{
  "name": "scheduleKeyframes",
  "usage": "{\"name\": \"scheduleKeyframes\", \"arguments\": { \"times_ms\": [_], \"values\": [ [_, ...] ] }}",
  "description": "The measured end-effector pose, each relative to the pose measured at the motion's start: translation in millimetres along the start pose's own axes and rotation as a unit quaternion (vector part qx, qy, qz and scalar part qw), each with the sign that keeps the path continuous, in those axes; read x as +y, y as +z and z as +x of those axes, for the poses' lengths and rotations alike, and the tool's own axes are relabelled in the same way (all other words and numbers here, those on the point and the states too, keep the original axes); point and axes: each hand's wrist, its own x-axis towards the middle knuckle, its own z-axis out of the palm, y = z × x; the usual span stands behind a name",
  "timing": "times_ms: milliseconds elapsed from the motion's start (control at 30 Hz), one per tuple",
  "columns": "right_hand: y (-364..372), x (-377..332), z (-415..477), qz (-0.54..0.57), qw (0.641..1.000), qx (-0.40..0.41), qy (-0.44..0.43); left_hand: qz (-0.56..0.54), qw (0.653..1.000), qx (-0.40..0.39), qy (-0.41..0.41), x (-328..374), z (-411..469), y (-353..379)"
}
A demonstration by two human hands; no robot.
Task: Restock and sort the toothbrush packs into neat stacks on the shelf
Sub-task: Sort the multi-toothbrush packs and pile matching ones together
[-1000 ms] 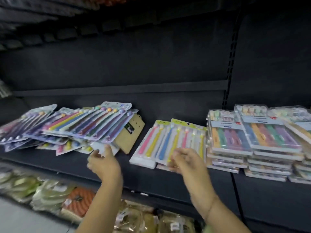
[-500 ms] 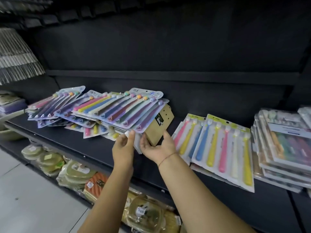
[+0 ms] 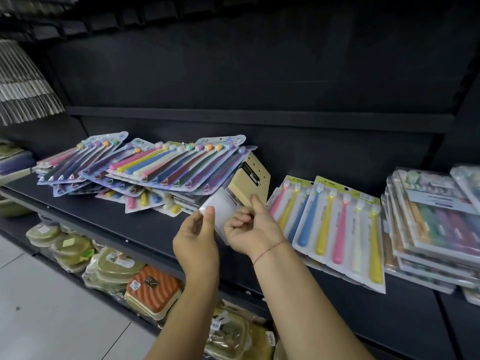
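Where left hand (image 3: 195, 241) and right hand (image 3: 255, 231) meet, the pack (image 3: 221, 207) sits.

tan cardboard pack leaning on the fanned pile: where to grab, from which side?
Pinch the tan cardboard pack at its lower right corner, coming from the front right. It leans tilted, left side tucked under the fanned toothbrush packs, right edge bare. Both the left hand and right hand hold a white pack; probably free one first.
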Motion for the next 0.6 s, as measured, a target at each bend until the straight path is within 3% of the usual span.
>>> {"name": "scheduleKeyframes", "arguments": {
  "times_ms": [167, 267, 367, 467, 600],
  "values": [
    [-22.0, -21.8, -42.5, -0.163, 0.974, 0.037, -0.151, -0.072, 0.997, 0.001, -0.02, 13.3, -28.3, -1.1],
    [-38.3, -45.8, -75.7, -0.28, 0.91, 0.067, -0.298, -0.077, 0.997, -0.005, 0.025, 32.5, -47.2, 1.6],
    [-51.4, -73.4, -115.4, -0.315, 0.859, 0.044, -0.4, -0.055, 0.993, -0.021, 0.103, 55.8, -69.1, 10.9],
    [-60.5, -105.9, -158.1, -0.361, 0.784, 0.046, -0.502, -0.061, 0.984, -0.062, 0.156, 76.8, -95.4, 33.1],
    [-78.0, -150.5, -223.7, -0.468, 0.638, 0.078, -0.607, -0.051, 0.952, -0.122, 0.278, 96.0, -138.9, 76.2]
  ]
}}
